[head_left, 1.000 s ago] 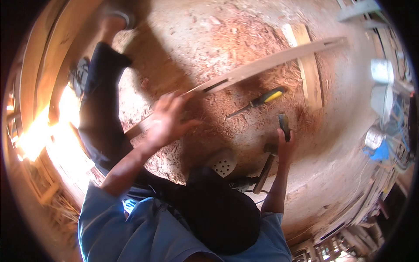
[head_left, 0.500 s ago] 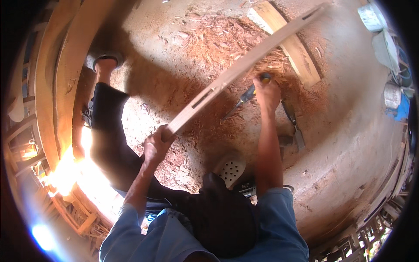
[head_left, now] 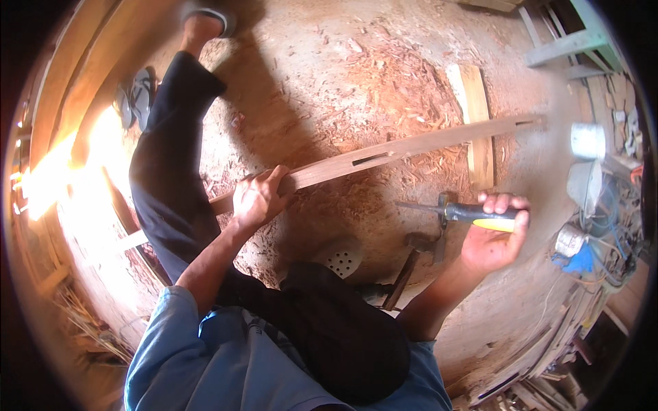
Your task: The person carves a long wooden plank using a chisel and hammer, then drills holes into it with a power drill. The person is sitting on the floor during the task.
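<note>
My left hand (head_left: pixel 257 198) is closed round a long wooden bar (head_left: pixel 325 169), which slants across the floor from beside my left leg toward the right. Slots are cut through the bar, one (head_left: pixel 370 159) near its middle and another close to its far end. My right hand (head_left: pixel 495 240), palm turned up, grips a chisel (head_left: pixel 473 213) by its black and yellow handle. Its narrow blade points left, below the bar and apart from it. Behind the chisel, a second flat-bladed tool (head_left: pixel 440 248) lies on the floor, partly hidden. A hammer (head_left: pixel 401 279) lies nearer to me.
Wood chips (head_left: pixel 404 89) cover the floor ahead. A short wooden block (head_left: pixel 482 164) lies beneath the bar's far part. Sandals (head_left: pixel 142 96) and long planks (head_left: pixel 82 68) are at the left. White containers (head_left: pixel 587 141) and tangled cables (head_left: pixel 606 212) stand along the right.
The bar has swung from a steep slant to a flatter one. My right hand has moved right and turned palm up with the chisel, whose blade now points left. The view has shifted too.
</note>
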`<state>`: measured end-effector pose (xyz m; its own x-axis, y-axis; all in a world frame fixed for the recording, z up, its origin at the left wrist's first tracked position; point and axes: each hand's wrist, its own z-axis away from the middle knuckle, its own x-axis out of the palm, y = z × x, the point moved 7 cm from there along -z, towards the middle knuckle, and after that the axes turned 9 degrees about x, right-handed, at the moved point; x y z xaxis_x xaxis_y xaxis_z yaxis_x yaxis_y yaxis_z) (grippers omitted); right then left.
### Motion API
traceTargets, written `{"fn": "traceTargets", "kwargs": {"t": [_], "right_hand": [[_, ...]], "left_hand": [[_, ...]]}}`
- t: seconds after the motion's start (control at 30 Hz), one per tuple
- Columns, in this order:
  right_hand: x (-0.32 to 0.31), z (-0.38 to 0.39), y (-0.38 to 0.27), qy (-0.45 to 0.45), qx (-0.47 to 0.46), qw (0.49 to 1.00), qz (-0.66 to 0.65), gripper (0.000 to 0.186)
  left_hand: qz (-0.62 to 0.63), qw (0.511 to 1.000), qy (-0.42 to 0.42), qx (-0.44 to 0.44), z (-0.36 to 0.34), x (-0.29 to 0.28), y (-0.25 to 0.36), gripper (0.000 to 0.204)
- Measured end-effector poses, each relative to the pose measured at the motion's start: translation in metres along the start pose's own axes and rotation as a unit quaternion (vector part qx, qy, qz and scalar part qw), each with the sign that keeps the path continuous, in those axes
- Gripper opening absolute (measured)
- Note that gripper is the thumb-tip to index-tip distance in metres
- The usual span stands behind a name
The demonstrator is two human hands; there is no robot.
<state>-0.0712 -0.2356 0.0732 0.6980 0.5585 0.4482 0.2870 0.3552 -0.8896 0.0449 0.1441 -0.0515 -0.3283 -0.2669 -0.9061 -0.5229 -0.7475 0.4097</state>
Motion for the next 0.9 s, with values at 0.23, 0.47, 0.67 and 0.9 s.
{"fn": "traceTargets", "kwargs": {"t": [0.23,0.47,0.67,0.9], "right_hand": [[0.07,0.012,0.01,-0.012,-0.161,0.976,0.147,0.014],[0.11,0.026,0.045,-0.037,-0.199,0.945,0.257,0.009],[0.123,0.067,0.102,-0.116,-0.233,0.905,0.336,0.02],[0.107,0.022,0.095,-0.018,-0.152,0.965,0.214,0.021]], "left_hand": [[0.023,1.0,0.016,0.009,0.0,0.001,-0.006,0.027],[0.03,0.998,0.051,0.037,0.003,0.003,-0.008,0.027],[0.026,0.999,-0.023,0.018,0.006,0.013,-0.015,0.051],[0.022,0.999,0.029,0.023,0.007,0.009,-0.014,0.031]]}}
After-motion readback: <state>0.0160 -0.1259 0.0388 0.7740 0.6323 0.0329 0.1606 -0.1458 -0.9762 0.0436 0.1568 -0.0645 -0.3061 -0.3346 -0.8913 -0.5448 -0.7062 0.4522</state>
